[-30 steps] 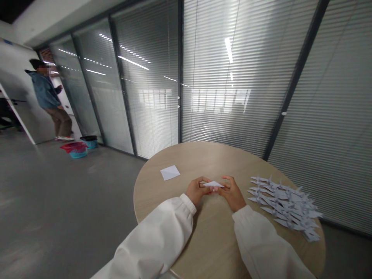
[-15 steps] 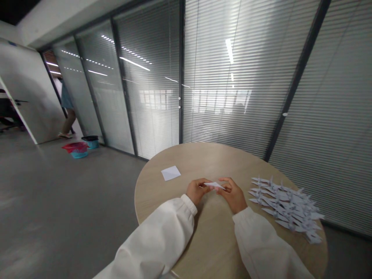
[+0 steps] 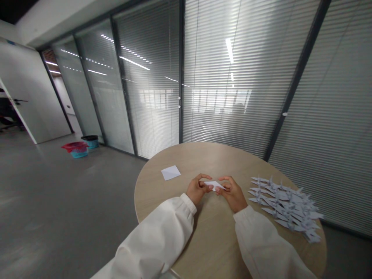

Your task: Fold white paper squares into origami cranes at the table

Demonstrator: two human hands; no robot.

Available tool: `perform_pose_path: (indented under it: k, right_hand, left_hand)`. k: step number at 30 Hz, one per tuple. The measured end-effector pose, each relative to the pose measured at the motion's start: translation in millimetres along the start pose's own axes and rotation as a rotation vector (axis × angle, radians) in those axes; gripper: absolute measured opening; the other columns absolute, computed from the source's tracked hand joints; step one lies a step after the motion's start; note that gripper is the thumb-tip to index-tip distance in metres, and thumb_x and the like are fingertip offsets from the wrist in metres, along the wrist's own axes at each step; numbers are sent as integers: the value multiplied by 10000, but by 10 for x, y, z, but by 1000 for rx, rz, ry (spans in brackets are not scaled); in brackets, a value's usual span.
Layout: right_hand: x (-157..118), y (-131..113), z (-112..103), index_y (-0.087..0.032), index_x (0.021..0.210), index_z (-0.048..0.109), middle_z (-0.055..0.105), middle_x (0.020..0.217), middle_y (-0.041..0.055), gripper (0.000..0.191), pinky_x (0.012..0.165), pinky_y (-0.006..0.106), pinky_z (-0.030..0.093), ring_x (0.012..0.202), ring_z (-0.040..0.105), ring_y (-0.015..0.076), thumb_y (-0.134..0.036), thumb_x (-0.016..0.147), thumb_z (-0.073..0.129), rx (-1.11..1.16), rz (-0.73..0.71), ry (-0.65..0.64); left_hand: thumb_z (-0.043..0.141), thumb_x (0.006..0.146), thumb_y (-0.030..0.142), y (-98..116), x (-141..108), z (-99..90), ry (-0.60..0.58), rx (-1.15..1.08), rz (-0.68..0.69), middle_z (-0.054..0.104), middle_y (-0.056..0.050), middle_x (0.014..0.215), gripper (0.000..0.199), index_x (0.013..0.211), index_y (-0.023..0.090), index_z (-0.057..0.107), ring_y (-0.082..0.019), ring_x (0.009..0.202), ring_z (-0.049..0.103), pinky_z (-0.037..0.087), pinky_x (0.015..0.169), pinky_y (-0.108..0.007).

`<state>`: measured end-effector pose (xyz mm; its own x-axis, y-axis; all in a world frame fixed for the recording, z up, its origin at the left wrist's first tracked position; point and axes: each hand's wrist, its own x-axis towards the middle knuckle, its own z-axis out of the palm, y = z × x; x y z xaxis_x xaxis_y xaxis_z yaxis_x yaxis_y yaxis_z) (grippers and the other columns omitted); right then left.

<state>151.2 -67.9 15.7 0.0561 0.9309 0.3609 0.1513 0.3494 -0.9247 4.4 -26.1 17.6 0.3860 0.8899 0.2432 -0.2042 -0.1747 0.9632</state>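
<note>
A red-topped teal bucket [image 3: 78,149] and a black-rimmed blue bin [image 3: 92,141] are standing on the grey floor, their contents hidden; on the round pale-wood table [image 3: 152,186], a white paper square [image 3: 170,172] is lying flat; the left hand [image 3: 198,189] and right hand [image 3: 231,193] are pinching a small folded white paper triangle [image 3: 214,185] between their fingertips; folded white paper cranes [image 3: 286,203] are lying heaped rightward.
</note>
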Motion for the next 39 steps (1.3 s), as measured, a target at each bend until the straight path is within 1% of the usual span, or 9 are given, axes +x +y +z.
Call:
perform_pose_path:
  k: [10, 15, 20, 24, 27, 31, 33, 36, 39]
  right_hand:
    - [-12, -53, -19, -200, 931, 449, 644, 632, 4, 406, 628, 319, 496, 608, 629, 190, -387, 616, 625, 92, 52, -24]
    - [0, -25, -42, -198, 960, 464, 665, 674, 19, 435, 647, 332, 505, 597, 633, 186, -394, 612, 634, 153, 59, -48]
    - [7, 2, -68, -201, 959, 502, 675, 730, 40, 430, 659, 340, 505, 636, 641, 203, -467, 632, 591, 70, 42, -63]
    - [10, 15, -80, -203, 973, 502, 670, 781, 56, 426, 667, 345, 503, 667, 638, 208, -491, 664, 553, -21, 21, -56]
    - [8, 34, -70, -201, 997, 503, 668, 745, 47, 400, 662, 325, 500, 666, 634, 199, -459, 694, 538, -69, -18, -72]
    - [-6, 48, -39, -202, 1024, 521, 662, 695, 29, 344, 615, 279, 500, 629, 624, 172, -394, 739, 503, -160, -96, -83]
    - [-15, 41, -28, -216, 1014, 546, 662, 761, 31, 304, 612, 262, 499, 663, 619, 162, -363, 755, 484, -247, -139, -59]
    - [-25, 21, -22, -236, 990, 582, 631, 919, 45, 268, 628, 249, 499, 799, 595, 166, -333, 771, 462, -361, -230, -17]
    - [-27, 9, -25, -245, 998, 591, 603, 942, 60, 272, 610, 248, 504, 849, 565, 171, -325, 788, 438, -399, -315, 0]
  left_hand:
    - [711, 523, 325, 14, -4, -16, -4, -75, -38, 537, 45, 455, 444, 857, 118, 504, -76, 437, 510, 386, 476, -180]
    - [716, 515, 337, 4, -1, -28, -2, -102, -60, 561, 29, 484, 451, 851, 111, 516, -88, 466, 537, 419, 511, -205]
    - [706, 512, 389, -55, 41, -49, -16, -69, -73, 552, 26, 489, 461, 833, 102, 542, -88, 468, 534, 444, 530, -223]
    - [680, 532, 431, -66, 62, -37, -21, -26, -118, 578, -9, 583, 463, 831, 102, 552, -107, 539, 554, 467, 543, -244]
    - [711, 503, 376, -48, 53, -25, -23, 53, -113, 578, -15, 628, 464, 843, 101, 556, -108, 552, 544, 463, 519, -236]
    - [719, 495, 324, -44, 40, -31, -4, 156, -55, 557, 1, 572, 428, 821, 89, 571, -84, 476, 500, 429, 472, -210]
    - [706, 516, 329, -51, 39, -40, 6, 179, -36, 552, 2, 548, 390, 792, 86, 578, -80, 457, 493, 415, 462, -202]
    - [697, 527, 349, -52, 38, -48, 12, 185, -32, 556, -1, 527, 367, 758, 88, 582, -87, 450, 501, 400, 454, -198]
    - [699, 522, 360, -37, 34, -48, 10, 169, -42, 572, -10, 527, 370, 747, 90, 583, -97, 460, 518, 404, 462, -201]
